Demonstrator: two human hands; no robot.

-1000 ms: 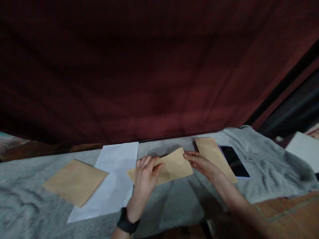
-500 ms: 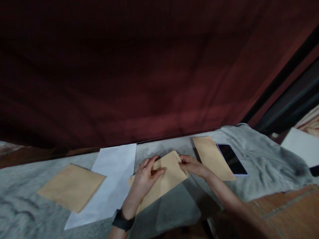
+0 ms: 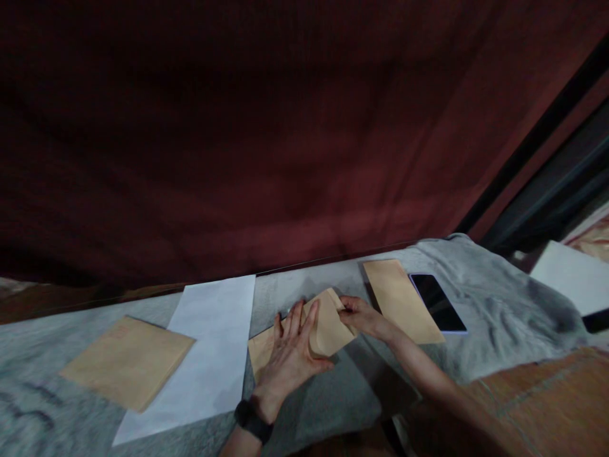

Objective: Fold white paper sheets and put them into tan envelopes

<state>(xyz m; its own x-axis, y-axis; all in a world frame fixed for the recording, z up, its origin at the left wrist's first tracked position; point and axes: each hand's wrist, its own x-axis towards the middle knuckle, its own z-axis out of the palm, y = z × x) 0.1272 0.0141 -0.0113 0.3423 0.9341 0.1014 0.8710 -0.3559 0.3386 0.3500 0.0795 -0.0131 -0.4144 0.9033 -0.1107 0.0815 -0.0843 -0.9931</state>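
Observation:
A tan envelope (image 3: pixel 328 327) lies on the grey cloth (image 3: pixel 333 393) in the middle. My left hand (image 3: pixel 291 352) rests flat on its left part with the fingers stretched out; a black band is on that wrist. My right hand (image 3: pixel 362 316) pinches the envelope's far right corner, where the paper bends up a little.
A white sheet (image 3: pixel 209 352) lies left of the envelope, and a second tan envelope (image 3: pixel 126 362) left of that. A third tan envelope (image 3: pixel 398 298) and a dark phone (image 3: pixel 436 302) lie to the right. A dark red curtain (image 3: pixel 266 139) hangs behind. A white object (image 3: pixel 568 279) sits far right.
My left hand has gone from holding the envelope's edge to lying flat on it. The right hand has slid in along the far corner. The view has shifted slightly.

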